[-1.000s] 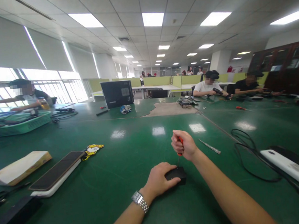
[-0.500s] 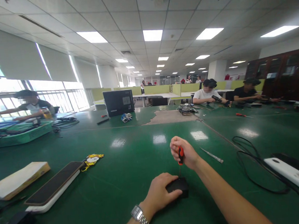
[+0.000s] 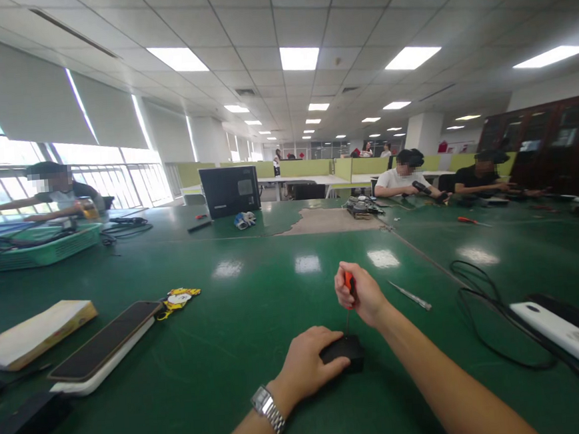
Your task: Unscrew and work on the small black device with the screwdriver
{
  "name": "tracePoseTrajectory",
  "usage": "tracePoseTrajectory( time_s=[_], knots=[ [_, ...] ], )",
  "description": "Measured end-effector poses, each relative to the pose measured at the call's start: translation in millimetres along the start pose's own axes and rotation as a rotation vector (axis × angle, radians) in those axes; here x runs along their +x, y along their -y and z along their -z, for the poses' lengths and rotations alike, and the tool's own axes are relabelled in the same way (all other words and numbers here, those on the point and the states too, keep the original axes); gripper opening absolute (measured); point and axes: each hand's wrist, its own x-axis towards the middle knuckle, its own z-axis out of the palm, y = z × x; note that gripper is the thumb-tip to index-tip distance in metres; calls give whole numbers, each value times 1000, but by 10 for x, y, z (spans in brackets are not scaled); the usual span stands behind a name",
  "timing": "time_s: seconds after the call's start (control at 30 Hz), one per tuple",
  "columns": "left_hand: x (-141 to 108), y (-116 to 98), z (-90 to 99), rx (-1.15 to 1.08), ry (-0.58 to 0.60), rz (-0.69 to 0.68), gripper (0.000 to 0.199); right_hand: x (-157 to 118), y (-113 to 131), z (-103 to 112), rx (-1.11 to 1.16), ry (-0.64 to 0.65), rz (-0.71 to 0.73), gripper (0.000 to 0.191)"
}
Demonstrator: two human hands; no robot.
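Observation:
On the green table a small black box [image 3: 353, 354] lies under my left hand [image 3: 311, 362], whose thumb and fingers grip its two sides. A metal watch sits on that wrist. My right hand [image 3: 356, 292] is wrapped round the red and black handle of a screwdriver [image 3: 349, 283]. The tool stands nearly upright, its thin shaft pointing down at the top of the box near its far edge. Whether the tip sits in a screw is too small to make out. Right of my right hand lies a slim, pen-like tool [image 3: 410, 295].
To the left are a phone [image 3: 109, 339] on a white block, a yellow-edged pad [image 3: 38, 334] and a green basket [image 3: 46, 253] of cables. A white device [image 3: 570, 339] and black cables [image 3: 483, 322] lie right. A black computer case [image 3: 230, 191] stands farther back. Co-workers sit around the table.
My right hand's fingers have turned and closed further round the screwdriver handle, covering more of it. The left hand still holds the box in place. The view has tilted slightly.

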Motion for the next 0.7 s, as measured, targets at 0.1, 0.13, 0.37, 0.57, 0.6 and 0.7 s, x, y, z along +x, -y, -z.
tracePoseTrajectory(
  time_s=[0.1,0.13,0.37,0.57,0.6,0.7],
  knots=[
    [0,19,6,-9,-2,-9,37,-7,-72,-43,69,-49,93,38],
    [-1,27,8,-15,-6,-9,37,-12,-85,-53,71,-48,109,38],
    [-11,57,18,-34,-11,-6,37,-33,-75,-42,95,105,55,36],
    [-13,69,12,-33,-11,8,40,-9,-52,3,110,102,70,28],
    [-14,71,10,-34,-14,9,41,-7,-46,11,121,115,61,28],
    [-14,73,3,-41,-20,6,40,-8,-39,30,143,149,55,28]
  ],
)
